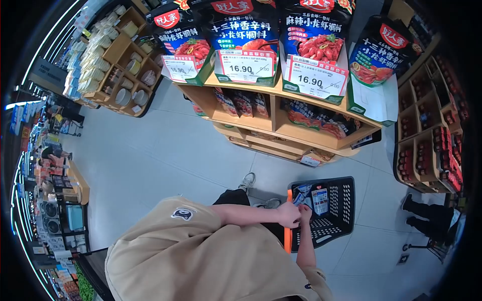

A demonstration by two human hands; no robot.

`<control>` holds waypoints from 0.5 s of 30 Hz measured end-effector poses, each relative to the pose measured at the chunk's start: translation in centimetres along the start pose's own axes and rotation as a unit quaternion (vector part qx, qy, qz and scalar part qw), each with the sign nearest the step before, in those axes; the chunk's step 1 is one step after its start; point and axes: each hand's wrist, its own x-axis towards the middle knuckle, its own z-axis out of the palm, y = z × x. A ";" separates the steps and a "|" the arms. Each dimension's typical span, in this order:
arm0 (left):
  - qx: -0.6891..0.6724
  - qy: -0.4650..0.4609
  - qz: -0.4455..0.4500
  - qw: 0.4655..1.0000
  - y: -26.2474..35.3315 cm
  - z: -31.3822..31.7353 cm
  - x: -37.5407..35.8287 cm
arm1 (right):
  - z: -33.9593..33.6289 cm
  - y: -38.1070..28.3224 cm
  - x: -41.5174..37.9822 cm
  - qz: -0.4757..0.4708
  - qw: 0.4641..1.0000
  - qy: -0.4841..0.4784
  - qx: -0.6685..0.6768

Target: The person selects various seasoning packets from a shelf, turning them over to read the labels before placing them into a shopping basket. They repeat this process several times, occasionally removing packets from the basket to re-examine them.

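Note:
My left hand is closed around the orange handle of a black shopping basket. Beside it, almost touching, my right hand is over the basket's near side with curled fingers; what they hold, if anything, is hidden. Inside the basket, a blue and white packet leans near the back, with another dark blue packet close to my hands. The basket's perforated floor shows around them.
Ahead stands a wooden shelf with black seasoning pouches and price cards. Shelves of red-labelled goods are at right, near a person in dark trousers. A wooden rack stands at left; grey floor lies between.

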 end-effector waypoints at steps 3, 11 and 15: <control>0.001 -0.016 0.004 1.000 -0.3 0.0 -0.1 | -0.4 -0.7 1.0 -0.026 0.990 0.034 0.131; -0.269 -0.062 0.062 0.959 -3.4 0.8 1.2 | -0.2 -21.9 -2.5 -0.182 0.977 0.087 0.069; -0.235 0.045 0.026 0.971 -6.9 -2.3 -0.4 | 0.6 -33.5 -4.8 -0.374 0.923 0.091 0.002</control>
